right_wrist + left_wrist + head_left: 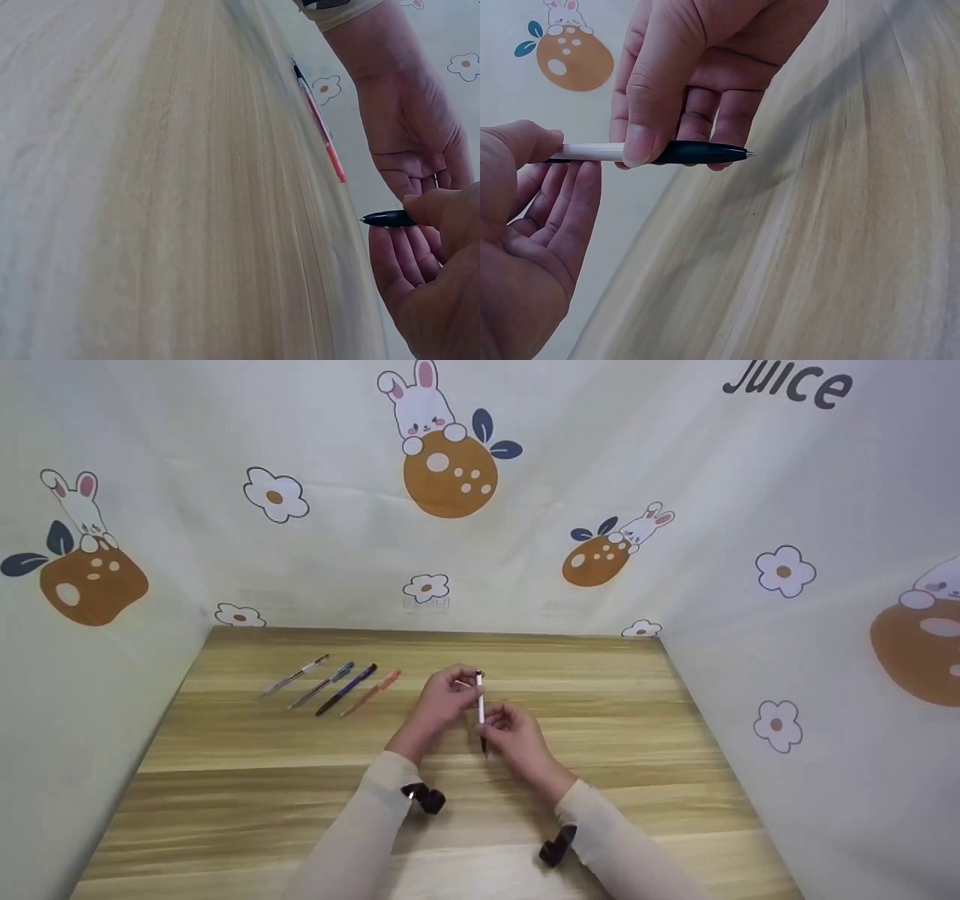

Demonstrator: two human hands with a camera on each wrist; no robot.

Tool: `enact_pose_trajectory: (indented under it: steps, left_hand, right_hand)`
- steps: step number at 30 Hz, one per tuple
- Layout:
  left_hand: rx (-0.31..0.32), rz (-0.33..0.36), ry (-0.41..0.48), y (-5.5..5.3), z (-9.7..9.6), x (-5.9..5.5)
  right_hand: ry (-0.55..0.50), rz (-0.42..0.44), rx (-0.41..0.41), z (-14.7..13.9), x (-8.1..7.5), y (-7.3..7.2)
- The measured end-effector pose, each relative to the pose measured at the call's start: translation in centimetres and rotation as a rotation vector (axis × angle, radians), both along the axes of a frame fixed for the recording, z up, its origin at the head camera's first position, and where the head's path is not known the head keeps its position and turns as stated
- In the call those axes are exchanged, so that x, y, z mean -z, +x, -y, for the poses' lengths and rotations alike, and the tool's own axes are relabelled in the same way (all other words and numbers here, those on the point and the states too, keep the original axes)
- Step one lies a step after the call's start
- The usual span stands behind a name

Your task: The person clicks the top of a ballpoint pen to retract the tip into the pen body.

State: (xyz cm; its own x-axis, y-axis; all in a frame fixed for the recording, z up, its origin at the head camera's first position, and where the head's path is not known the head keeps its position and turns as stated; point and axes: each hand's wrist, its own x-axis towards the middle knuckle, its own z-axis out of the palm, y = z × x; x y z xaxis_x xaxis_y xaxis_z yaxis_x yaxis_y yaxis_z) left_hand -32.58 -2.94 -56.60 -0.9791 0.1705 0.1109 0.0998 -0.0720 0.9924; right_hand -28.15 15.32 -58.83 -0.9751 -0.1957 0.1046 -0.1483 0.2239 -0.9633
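Both hands hold one white pen with a black grip (481, 697) over the middle of the table. My left hand (444, 699) pinches the white upper end between thumb and fingers. Lower down, my right hand (521, 741) grips it where white meets black, thumb across the barrel. In the left wrist view the pen's black front part (697, 152) sticks out past the right thumb, its metal writing point showing. The right wrist view shows the same black tip (386, 218) beyond the right thumb; the white barrel is hidden there.
Left of the hands, several pens lie slanted side by side on the wooden table (247, 802): a clear one (296, 675), a grey-blue one (322, 686), a dark blue one (346, 690) and an orange one (371, 693). Printed cloth walls (337, 555) enclose the table's back and sides.
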Motion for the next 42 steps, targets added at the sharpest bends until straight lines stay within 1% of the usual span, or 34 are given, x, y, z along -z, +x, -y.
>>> enact_pose_trajectory:
  steps: [8,16,22,30,34,39,42]
  left_hand:
    - [-0.007,-0.025,0.006,0.32,0.04,-0.03]
    - [-0.025,-0.074,0.006,0.42,0.02,0.08]
    - [-0.035,-0.144,0.006,0.51,0.01,0.12]
    - [-0.037,-0.252,-0.034,0.59,-0.03,0.07]
    - [-0.034,-0.252,-0.041,0.73,-0.02,-0.03]
    - [-0.035,-0.245,-0.017,0.83,-0.06,-0.12]
    - [-0.035,-0.242,-0.027,0.84,-0.03,-0.23]
  right_hand:
    - [-0.028,-0.022,0.013,0.37,-0.10,0.24]
    - [-0.048,-0.004,0.023,0.58,-0.20,0.28]
    - [-0.044,-0.012,0.020,0.59,-0.21,0.32]
    - [-0.040,-0.012,0.026,0.52,-0.48,0.35]
    - [-0.050,-0.015,0.025,0.51,-0.62,0.38]
    - [-0.056,-0.025,0.020,0.52,-0.75,0.37]
    - [-0.054,-0.026,0.022,0.50,-0.76,0.36]
